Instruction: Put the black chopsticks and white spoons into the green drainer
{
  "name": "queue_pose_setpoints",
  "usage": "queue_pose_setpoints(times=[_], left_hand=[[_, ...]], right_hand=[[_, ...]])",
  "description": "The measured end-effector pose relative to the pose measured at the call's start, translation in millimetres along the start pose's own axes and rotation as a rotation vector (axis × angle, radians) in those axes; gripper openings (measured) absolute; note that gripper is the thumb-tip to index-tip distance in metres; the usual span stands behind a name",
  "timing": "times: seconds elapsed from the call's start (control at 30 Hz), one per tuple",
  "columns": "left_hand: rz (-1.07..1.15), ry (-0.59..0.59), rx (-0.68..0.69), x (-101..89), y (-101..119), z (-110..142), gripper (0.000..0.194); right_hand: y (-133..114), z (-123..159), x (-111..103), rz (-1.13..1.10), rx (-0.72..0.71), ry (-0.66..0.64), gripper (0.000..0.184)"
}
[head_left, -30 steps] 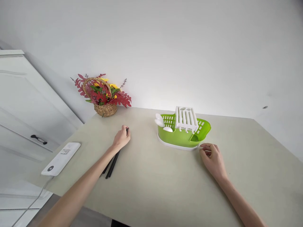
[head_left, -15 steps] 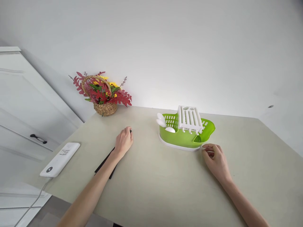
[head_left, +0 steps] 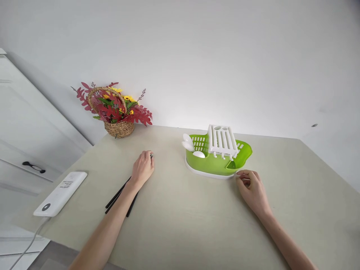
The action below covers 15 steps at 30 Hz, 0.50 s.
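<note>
My left hand [head_left: 142, 170] is closed around several black chopsticks [head_left: 118, 192] near their far ends. Their dark tips poke out beyond my fingers, while the other ends fan apart on the table under my forearm. To the right stands a green plastic cutlery rack [head_left: 208, 164] on a white base, with a slotted white holder [head_left: 222, 140] across its top. White spoons [head_left: 188, 141] lean out of its left end. At the base's right front edge, my right hand [head_left: 252, 189] has its fingers curled together, fingertips against the rim.
A wicker basket [head_left: 119, 129] with red leaves and yellow flowers sits at the back left by the wall. On the table's left edge lies a white power strip [head_left: 60, 193] with a cord hanging down. A white cabinet [head_left: 28, 123] stands left of the table [head_left: 180, 221].
The whole view has shifted slightly, so things appear farther left. My left hand still holds the chopsticks, with more of their near ends showing. My right hand stays at the rack's base.
</note>
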<state>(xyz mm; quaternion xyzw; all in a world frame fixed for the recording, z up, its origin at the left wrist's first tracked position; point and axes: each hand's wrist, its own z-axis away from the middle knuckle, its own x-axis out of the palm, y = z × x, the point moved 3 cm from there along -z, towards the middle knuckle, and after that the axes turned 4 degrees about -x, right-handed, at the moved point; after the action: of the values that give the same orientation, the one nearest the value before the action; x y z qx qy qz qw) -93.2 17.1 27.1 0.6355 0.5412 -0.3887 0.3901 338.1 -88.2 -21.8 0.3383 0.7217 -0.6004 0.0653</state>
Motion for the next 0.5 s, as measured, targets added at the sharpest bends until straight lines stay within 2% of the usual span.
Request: queue_pose_setpoints(times=[0.37, 0.5], left_hand=[[0.026, -0.011, -0.03, -2.6, 1, -1, 0.028], [0.05, -0.017, -0.014, -16.9, 5, -2, 0.03]], right_hand=[[1, -1, 0, 0.006, -0.014, -0.003, 0.019], [2, 0, 1, 0.01, -0.017, -0.006, 0.019]])
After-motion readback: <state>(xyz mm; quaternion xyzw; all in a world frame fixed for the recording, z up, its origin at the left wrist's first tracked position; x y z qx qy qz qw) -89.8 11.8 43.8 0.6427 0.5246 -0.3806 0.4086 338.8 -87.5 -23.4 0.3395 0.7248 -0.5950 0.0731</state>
